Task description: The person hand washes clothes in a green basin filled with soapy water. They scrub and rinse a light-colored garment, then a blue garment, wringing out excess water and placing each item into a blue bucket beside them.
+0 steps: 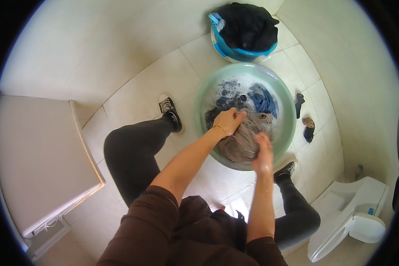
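A round pale green plastic basin (202,89) stands on the tiled floor between my legs, holding sudsy water and wet laundry. A soaked grey-brown garment (241,143) is bunched at its near side. My left hand (228,121), with a thin yellow band at the wrist, grips the upper part of that garment. At its right edge, near the basin's rim, my right hand (264,151) is blurred and closed around the cloth. A blue garment (263,99) lies in the foam beyond. Dark cloth (212,116) shows at the left, partly under water.
Behind the basin, a blue tub (232,53) is heaped with black clothing (247,26). A dark sock (298,105) and a black-and-tan sock (308,129) lie on the floor at right. A pale boxy unit (46,159) stands left; a white bathroom fixture (349,212) is at lower right.
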The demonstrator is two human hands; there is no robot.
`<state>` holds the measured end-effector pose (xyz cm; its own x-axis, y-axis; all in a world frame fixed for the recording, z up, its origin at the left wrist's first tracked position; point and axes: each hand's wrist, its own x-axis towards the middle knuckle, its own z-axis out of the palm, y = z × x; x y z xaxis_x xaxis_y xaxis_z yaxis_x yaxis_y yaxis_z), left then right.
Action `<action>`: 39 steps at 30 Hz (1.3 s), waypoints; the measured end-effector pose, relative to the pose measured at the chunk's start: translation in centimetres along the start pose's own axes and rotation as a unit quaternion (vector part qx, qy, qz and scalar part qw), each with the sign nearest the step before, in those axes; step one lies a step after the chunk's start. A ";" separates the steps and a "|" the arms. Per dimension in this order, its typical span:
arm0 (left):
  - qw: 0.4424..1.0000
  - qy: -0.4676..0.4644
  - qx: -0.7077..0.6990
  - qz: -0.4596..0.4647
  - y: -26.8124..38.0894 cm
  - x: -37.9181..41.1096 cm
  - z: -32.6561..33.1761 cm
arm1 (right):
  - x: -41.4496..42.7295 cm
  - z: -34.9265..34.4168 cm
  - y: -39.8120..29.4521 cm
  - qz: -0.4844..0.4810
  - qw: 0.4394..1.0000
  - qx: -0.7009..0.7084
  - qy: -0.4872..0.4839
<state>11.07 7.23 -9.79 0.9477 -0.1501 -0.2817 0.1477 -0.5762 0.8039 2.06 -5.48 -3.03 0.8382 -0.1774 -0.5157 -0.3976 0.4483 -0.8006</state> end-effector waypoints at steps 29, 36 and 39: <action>0.934 -0.189 -0.151 0.263 9.7 -7.0 0.5 | 5.7 -11.1 4.0 0.103 0.946 0.307 -0.021; 0.980 0.018 0.046 0.191 5.8 -5.2 3.9 | 6.1 -3.1 6.5 0.099 0.911 0.369 -0.157; 0.994 -0.002 0.091 0.066 7.0 -2.3 2.9 | 4.5 -1.0 5.5 0.055 0.933 0.354 -0.033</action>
<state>9.13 1.22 -5.06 0.9544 -0.2371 -0.1814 -0.0327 -0.6868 0.7261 3.24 -4.71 -10.03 0.8380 -0.0525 -0.5432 -0.1550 0.9315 -0.3291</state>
